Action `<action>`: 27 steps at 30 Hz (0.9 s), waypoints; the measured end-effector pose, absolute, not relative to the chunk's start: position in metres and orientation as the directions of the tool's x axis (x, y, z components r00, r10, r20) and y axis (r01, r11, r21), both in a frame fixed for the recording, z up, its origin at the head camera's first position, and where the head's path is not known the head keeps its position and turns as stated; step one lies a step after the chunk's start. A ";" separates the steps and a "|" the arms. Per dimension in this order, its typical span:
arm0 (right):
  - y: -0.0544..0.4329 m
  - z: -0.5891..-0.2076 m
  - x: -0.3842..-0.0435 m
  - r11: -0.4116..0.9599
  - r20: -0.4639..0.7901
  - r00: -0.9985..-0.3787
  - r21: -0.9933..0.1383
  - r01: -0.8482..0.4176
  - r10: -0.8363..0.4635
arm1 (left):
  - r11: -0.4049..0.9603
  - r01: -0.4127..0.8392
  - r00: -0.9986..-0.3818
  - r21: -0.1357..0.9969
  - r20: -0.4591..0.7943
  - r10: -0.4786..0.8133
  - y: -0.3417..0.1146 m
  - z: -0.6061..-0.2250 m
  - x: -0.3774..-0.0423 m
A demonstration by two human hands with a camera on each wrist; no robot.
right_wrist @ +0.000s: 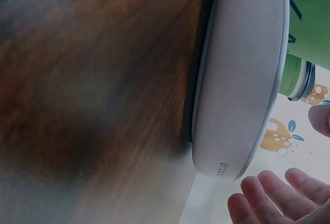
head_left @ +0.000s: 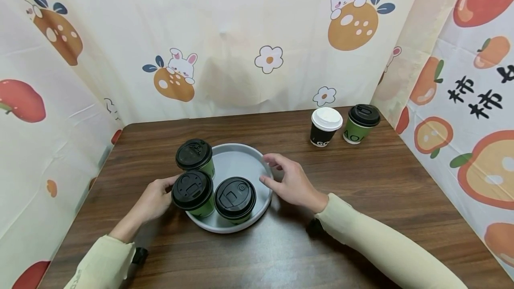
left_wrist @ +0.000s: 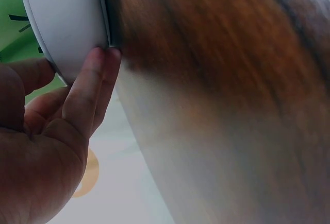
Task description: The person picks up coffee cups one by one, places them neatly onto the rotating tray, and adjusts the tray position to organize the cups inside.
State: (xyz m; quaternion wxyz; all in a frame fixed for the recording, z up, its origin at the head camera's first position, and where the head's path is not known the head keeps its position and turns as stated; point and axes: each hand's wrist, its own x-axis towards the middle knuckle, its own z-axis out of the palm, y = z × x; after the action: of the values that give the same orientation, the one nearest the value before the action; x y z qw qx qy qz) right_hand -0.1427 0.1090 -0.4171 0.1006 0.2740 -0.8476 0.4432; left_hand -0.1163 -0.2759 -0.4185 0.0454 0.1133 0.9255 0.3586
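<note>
A round grey tray [head_left: 237, 160] lies on the wooden table with three green paper cups on it, all with black lids: a back-left cup [head_left: 194, 154], a front-left cup [head_left: 192, 190] and a front-right cup [head_left: 235, 198]. My left hand [head_left: 151, 200] grips the tray's left edge; in the left wrist view its thumb is at the rim and its fingers lie along the side wall [left_wrist: 67, 18], tips at the bottom edge. At the tray's right rim is my right hand [head_left: 295, 183], fingers apart and loosely bent. The right wrist view shows those fingers [right_wrist: 278, 198] beside the tray wall [right_wrist: 237, 74], holding nothing.
Toward the back right of the table [head_left: 361, 200] stand a black cup with a white lid [head_left: 326, 126] and a green cup with a black lid [head_left: 361, 124]. Printed cloth [head_left: 241, 21] hangs behind the table and along both sides.
</note>
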 end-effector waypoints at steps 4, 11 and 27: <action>0.109 -0.418 -0.146 0.483 0.380 -0.853 -0.706 -0.518 -0.358 | 0.708 0.180 -0.968 0.682 -0.004 0.251 -0.276 -0.418 -0.116; 0.110 -0.421 -0.152 0.519 0.346 -0.872 -0.704 -0.484 -0.345 | 0.704 0.182 -0.966 0.686 -0.008 0.258 -0.276 -0.418 -0.116; 0.108 -0.422 -0.166 0.524 0.312 -0.897 -0.731 -0.437 -0.313 | 0.711 0.175 -0.970 0.681 -0.003 0.242 -0.276 -0.418 -0.117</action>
State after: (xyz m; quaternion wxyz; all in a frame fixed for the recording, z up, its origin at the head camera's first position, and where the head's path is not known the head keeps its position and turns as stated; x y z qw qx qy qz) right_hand -0.1656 0.1077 -0.4219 0.0710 0.2156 -0.8701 0.4376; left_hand -0.1167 -0.2757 -0.4185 0.0460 0.1127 0.9239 0.3629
